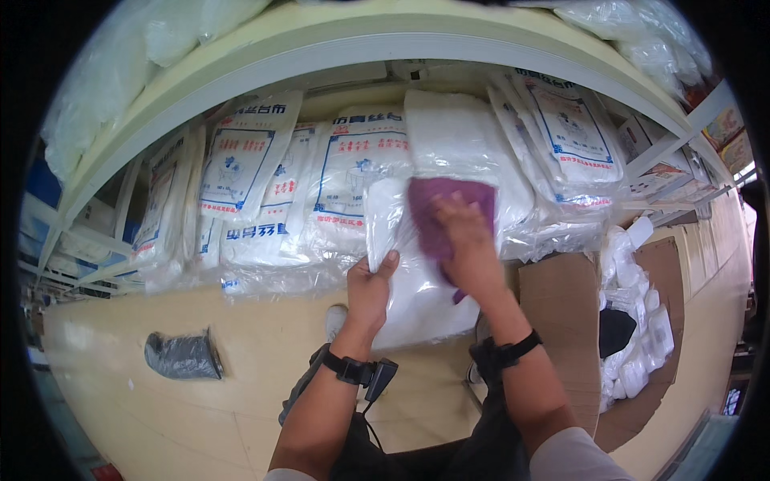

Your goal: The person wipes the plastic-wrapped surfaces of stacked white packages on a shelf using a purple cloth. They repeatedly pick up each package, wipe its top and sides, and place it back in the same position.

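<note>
The left hand point(371, 293) is closed in a pinch, thumb and fingers on the left edge of a clear-wrapped white package point(425, 313). This package slopes down in front of the shelf, between the person's forearms. To its right, the right hand point(471, 248) lies over a purple cloth point(429, 216) on the package's upper part, fingers extended but blurred; I cannot tell whether they grip the cloth.

Around them, from the left, a dark grey plastic-wrapped bundle point(180, 355) lies on the floor point(241, 417). Blue-and-red printed packets point(357, 172) fill the left and middle of the shelf point(401, 48), beside a plain white package point(449, 132); another printed packet point(573, 128) leans farther right. Below that, an open cardboard box point(559, 321) holds white plastic bundles point(654, 345) and a black item point(616, 331).
</note>
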A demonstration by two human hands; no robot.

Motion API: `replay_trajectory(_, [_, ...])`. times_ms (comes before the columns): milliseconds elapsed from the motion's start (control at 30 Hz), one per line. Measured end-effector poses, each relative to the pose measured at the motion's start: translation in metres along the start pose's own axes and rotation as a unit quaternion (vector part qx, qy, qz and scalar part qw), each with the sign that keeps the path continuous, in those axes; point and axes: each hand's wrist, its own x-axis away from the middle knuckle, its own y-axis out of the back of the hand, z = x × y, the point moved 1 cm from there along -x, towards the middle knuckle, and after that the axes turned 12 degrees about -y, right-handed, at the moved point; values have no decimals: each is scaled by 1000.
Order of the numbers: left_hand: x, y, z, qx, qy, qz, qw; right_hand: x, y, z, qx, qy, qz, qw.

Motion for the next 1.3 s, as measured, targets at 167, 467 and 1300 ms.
replay_trajectory(167, [-4,-1,-4,8,-34,-17,999,7,49,-57,-92,-214,-143,962])
replay_trajectory(467, [-23,-2,-17,227,47,58,971,37,7,51,-33,83,21,996])
replay_trajectory(1300, [-6,20,1,24,-39,-6,999,23,37,-65,-14,-155,-187,970])
